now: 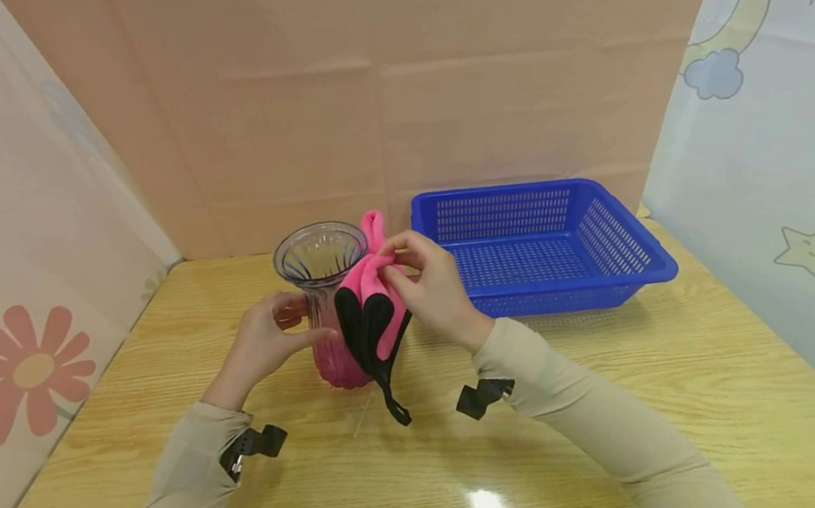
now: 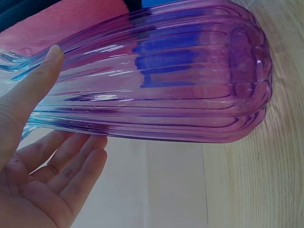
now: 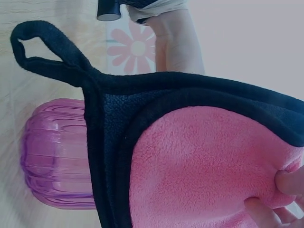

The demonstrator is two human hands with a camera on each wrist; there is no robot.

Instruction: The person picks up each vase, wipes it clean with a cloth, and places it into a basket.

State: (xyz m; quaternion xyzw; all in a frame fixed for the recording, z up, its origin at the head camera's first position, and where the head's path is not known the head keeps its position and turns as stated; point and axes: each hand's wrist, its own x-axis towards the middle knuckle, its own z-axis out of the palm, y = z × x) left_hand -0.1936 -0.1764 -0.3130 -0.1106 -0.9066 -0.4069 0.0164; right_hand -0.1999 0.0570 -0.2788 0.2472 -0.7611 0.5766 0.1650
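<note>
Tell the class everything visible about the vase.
The vase looks like transparent ribbed glass, its flared bluish mouth narrowing above a rounded pink body. It seems to stand roughly upright on the wooden table, left of the blue basket. The left grip holds it below the mouth; a pink and black cloth overlaps its right side in the head view, contact unclear.

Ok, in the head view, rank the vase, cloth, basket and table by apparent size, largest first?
1. Table
2. Basket
3. Vase and cloth, unranked: too close to call, since the folded cloth overlaps the vase.
</note>
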